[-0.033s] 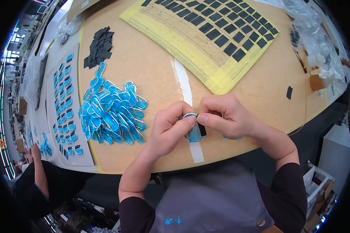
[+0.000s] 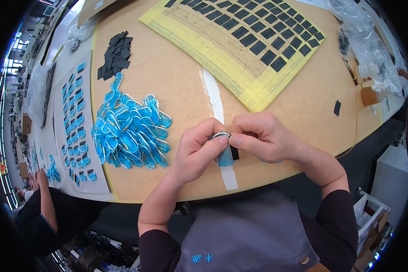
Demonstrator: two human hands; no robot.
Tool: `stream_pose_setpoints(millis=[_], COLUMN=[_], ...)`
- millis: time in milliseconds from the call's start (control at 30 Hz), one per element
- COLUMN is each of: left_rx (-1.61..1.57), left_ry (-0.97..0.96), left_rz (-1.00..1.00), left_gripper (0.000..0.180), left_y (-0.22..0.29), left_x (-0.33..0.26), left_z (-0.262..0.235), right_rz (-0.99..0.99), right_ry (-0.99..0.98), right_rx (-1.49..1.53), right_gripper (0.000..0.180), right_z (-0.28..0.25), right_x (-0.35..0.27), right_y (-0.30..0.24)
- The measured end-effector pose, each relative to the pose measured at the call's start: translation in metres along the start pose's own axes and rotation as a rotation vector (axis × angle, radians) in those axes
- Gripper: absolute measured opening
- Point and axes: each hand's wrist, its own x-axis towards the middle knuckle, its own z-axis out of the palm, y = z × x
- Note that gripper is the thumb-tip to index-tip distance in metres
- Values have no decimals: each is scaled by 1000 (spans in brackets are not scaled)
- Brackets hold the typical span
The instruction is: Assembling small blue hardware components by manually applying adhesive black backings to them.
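My left hand [image 2: 196, 150] pinches a translucent blue oval patch [image 2: 225, 158] with a pale shiny rim, held above the table. Thumb and forefinger of my right hand [image 2: 264, 141] are closed at the patch's upper right edge, on a small black rectangular piece [image 2: 235, 153] that hangs beside the blue one. The fingers hide where the two pieces meet. Left of my hands lies a heap of similar blue oval patches [image 2: 129, 129]. Under my right hand a bit of blue shows, mostly covered.
Black rectangles stand in rows on a yellow-edged board [image 2: 258, 97]; more lie in a black pile [image 2: 115, 55]. Blue patches with black pieces line a pale sheet [image 2: 97, 181] at left. One black rectangle [image 2: 337, 108] and clear plastic bags [image 2: 367, 41] lie right. Another person's arm [image 2: 47, 199] is far left.
My right hand has shifted very slightly downward, and the black piece sits a touch closer to the blue patch. My left hand keeps its hold.
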Motion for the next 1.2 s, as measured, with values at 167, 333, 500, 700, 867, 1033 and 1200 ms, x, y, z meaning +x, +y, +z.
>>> stream_pose_setpoints(millis=[167,333,500,700,867,1033,1200], left_rx=[-33,-10,-42,-85,-23,19,41], left_ry=[-19,-94,-26,60,79,91,125], left_rz=[-40,-50,-9,-13,48,90,111], left_gripper=[15,15,17,19,18,17,19], left_y=[1,1,-4,-3,-4,-2,0], left_x=[0,-1,-5,-3,-4,-6,-5], left_z=[4,5,12,12,14,17,12], right_rz=[-71,-181,-204,-46,-74,-78,-42], right_ry=[65,125,190,78,83,77,54], right_rx=[20,69,71,67,134,181,93], right_gripper=[21,20,26,26,26,27,28], right_z=[7,15,21,19,19,21,18], right_x=[-3,-7,-9,-6,-5,-9,-6], right_y=[9,19,18,10,10,6,11])
